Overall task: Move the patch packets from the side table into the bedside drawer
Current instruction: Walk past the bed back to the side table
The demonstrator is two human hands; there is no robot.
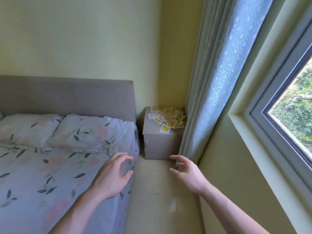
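Observation:
Several white-and-yellow patch packets (167,117) lie in a loose pile on top of a small grey bedside cabinet (163,146) in the corner between bed and curtain. Its front panel is closed, with a small handle (146,142) at the left edge. My left hand (112,176) hovers over the bed's edge, fingers spread and empty. My right hand (186,173) floats above the floor in front of the cabinet, fingers apart, holding nothing. Both hands are well short of the packets.
A bed (59,166) with a leaf-print sheet, two pillows and a grey headboard (67,95) fills the left. A patterned curtain (219,81) hangs right of the cabinet, beside a window (290,102). A narrow strip of beige floor (160,200) leads to the cabinet.

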